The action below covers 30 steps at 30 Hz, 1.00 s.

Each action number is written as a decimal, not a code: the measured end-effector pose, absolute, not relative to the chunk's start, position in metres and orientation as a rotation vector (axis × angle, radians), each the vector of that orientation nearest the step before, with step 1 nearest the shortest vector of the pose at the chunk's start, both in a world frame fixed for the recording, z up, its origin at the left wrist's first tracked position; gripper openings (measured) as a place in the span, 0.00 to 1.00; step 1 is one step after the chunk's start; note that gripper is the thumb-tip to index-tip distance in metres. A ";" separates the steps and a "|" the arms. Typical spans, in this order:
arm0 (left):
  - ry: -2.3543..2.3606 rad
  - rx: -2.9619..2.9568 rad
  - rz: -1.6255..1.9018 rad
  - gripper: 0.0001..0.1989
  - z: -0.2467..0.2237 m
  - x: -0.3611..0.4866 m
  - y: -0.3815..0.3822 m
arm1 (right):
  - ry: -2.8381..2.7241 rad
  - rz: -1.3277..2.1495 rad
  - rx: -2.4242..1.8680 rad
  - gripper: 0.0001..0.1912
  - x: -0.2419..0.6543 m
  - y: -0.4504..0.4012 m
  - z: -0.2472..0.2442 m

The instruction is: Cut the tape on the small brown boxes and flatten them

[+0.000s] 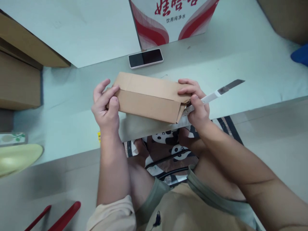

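Observation:
A small brown cardboard box (149, 101) is held up between my two hands, over the near edge of the pale table. My left hand (106, 104) grips its left end, thumb on the front face and fingers at the top edge. At the right end, my right hand (197, 101) pinches the box near its partly raised end flap. That same hand also holds a white utility knife (213, 96), its long blade out and pointing up to the right, away from the box. The inside of the box is hidden.
Behind the box, a smartphone (145, 58) lies on the table (231, 64) before a red and white carton (173, 22). Brown cardboard boxes (19, 77) stand at the left, near a yellow-green bowl-like object (19, 158). A blue item (300, 55) is at the right edge.

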<state>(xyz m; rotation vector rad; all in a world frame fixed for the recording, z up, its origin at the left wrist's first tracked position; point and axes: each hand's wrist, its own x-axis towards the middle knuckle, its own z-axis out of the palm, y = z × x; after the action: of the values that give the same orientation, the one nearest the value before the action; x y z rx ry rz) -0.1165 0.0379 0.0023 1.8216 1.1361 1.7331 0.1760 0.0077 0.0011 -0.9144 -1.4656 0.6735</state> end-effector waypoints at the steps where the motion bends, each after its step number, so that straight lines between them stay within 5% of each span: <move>1: 1.133 1.810 1.753 0.16 0.002 -0.116 0.037 | -1.465 0.669 -0.913 0.27 0.176 0.007 0.001; 23: 1.195 1.688 1.726 0.23 0.008 -0.111 0.034 | -1.459 0.639 -0.868 0.19 0.176 0.010 -0.004; 30: 1.269 1.940 1.715 0.15 0.015 -0.105 0.026 | -1.438 0.673 -0.843 0.15 0.177 0.009 -0.003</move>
<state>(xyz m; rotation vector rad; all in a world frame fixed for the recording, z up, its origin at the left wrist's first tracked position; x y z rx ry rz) -0.1052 0.0265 0.0149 1.9399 1.2694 1.7146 0.1767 0.0088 -0.0028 -0.8430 -1.4377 0.6732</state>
